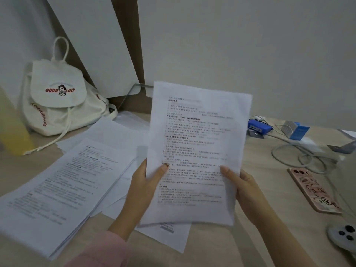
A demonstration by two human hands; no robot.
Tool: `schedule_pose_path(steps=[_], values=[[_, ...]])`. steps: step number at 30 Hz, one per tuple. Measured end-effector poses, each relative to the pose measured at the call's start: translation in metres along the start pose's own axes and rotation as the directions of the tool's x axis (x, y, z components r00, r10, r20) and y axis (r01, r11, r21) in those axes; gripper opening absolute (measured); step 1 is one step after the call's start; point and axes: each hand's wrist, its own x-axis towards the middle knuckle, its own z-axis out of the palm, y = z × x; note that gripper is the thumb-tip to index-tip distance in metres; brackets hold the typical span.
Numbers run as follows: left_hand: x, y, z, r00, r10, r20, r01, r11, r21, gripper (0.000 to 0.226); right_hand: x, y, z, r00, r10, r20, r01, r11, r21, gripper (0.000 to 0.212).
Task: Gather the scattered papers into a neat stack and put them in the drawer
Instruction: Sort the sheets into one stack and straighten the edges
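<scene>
Two hands share one thin sheaf of printed sheets, raised off the desk and tilted up toward the camera. The left hand pinches the sheaf's lower left edge, thumb curled over the printed face. The right hand does the same on the lower right edge. Gripping both sides this way probably serves to square the edges, or to check the top page before it joins the rest.

Left of the sheaf a thicker pile of papers lies on the desk, its edges fanned rather than flush, so I judge it a gathering pile not yet tidied. Behind and left of the sheaf, loose sheets overlap at odd angles. Just below the sheaf another sheet pokes out from under it. Farther left and back, a white backpack leans at the wall. Right of the sheaf a pink-cased phone lies face down, with cables beyond it.

No drawer shows anywhere. The fingers behind the sheaf are hidden, and the number of pages in it cannot be told. The print is too blurred to read. The sheaf covers the desk behind it, so more papers may lie there. Low and right of the sheaf, a grey thing with dark buttons is cut off by the frame edge
</scene>
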Motion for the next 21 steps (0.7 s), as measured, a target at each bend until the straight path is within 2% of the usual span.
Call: schedule_pose_path(steps=[5,9,11,15,17,21], values=[[0.003,0.002,-0.031,0.999,-0.021,-0.026,0.025,0.985,0.173,0.023,-0.001,0.01,0.014,0.997,0.077,-0.018,-0.079,0.983,-0.168,0.022],[0.004,0.01,-0.089,0.992,-0.077,-0.102,0.108,0.932,0.347,0.018,-0.001,0.026,0.059,0.972,0.206,0.11,-0.182,0.964,-0.193,0.023],[0.004,0.014,-0.125,0.982,-0.103,-0.16,0.165,0.878,0.45,0.018,-0.001,0.033,0.09,0.95,0.256,0.18,-0.221,0.956,-0.191,0.022],[0.009,0.016,-0.201,0.959,-0.158,-0.236,0.278,0.694,0.664,0.022,-0.001,0.044,0.162,0.913,0.298,0.279,-0.251,0.949,-0.192,0.023],[0.014,0.013,-0.232,0.951,-0.178,-0.253,0.308,0.629,0.714,0.022,0.0,0.053,0.194,0.922,0.282,0.264,-0.221,0.945,-0.24,0.024],[0.023,-0.002,-0.267,0.951,-0.172,-0.256,0.308,0.589,0.747,0.02,-0.001,0.063,0.241,0.936,0.279,0.214,-0.202,0.924,-0.324,0.021]])
